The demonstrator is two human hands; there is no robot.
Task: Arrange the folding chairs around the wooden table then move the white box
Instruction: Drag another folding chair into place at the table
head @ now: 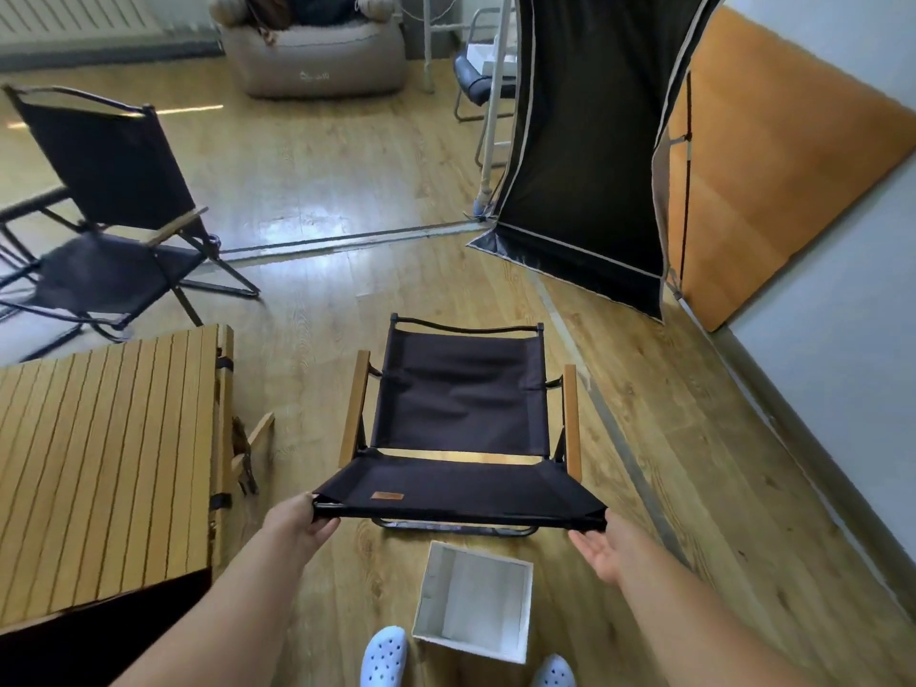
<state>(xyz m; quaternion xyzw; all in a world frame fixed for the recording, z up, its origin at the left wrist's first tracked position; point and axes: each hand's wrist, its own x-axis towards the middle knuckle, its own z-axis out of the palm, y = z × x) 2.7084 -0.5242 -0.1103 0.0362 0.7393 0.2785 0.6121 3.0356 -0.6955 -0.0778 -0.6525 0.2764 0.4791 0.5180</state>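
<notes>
Far chair: a second black canvas folding chair (114, 200) stands unfolded well beyond and to the left of the left grip, at the far corner of the surface. It looks already set in its place.
Surface: the slatted wooden folding table (109, 468) lies just left of the left grip, with its near edge facing the gap the held chair should fill.
Left grip: the left grip (297, 523) is curled round the left front corner of the seat rail, probably to steer that side.
Held chair: the black canvas folding chair with wooden armrests (461, 404) stands unfolded between the two grips. Its seat faces the person and its back is away, so it is taken by the front rail for dragging or turning toward the surface.
White box: the open square white box (473, 599) sits on the floor below and between the grips, near the person's feet. It is untouched, as its turn comes after the chairs.
Right grip: the right grip (602, 547) is unclenched, palm up, with its fingers reaching under the right front corner. Whether they touch it is unclear.
</notes>
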